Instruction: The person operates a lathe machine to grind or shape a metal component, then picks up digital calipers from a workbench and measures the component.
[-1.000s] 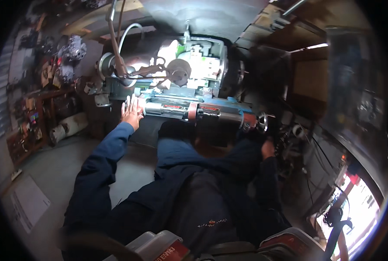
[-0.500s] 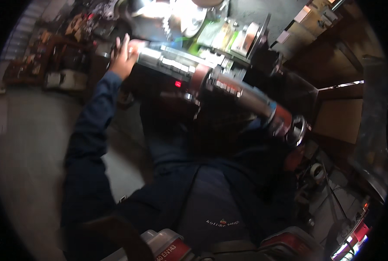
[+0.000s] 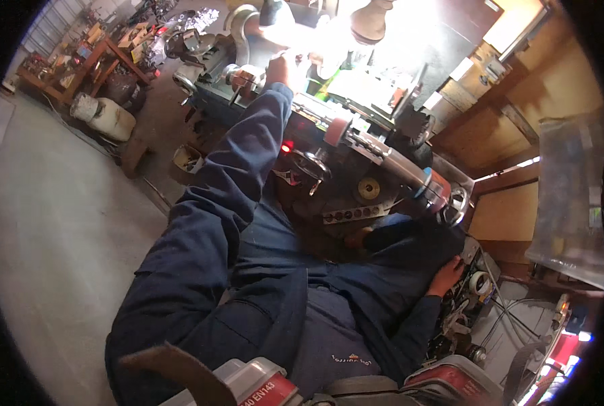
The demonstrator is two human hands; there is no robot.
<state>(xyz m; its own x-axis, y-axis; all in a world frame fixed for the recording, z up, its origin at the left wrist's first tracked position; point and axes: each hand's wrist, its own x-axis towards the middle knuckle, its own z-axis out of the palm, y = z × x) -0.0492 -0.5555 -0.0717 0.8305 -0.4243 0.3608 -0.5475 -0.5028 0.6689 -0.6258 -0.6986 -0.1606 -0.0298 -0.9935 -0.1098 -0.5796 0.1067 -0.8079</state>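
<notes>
The person's left sleeve (image 3: 224,172) slanted up to the machine (image 3: 393,159), hiding part of its front left. The left hand (image 3: 286,70) was above the machine's left half, fingers bent, near the lamp (image 3: 275,15). Its grip looked narrow, but glare left one unable to tell whether it held anything. The right hand (image 3: 446,276) lay back down, fingers loosely apart in a fairly wide grip, on the near side of the machine's right-end handwheel (image 3: 456,206).

A pink collar (image 3: 336,131) sat midway along the machine; a holed strip (image 3: 353,214) and a yellowish disc (image 3: 368,189) were on its near side. Left of it stood a pale cylinder (image 3: 109,120).

Half a second earlier, the left hand had been spread at the machine's left end, and the right hand nearer the handwheel.
</notes>
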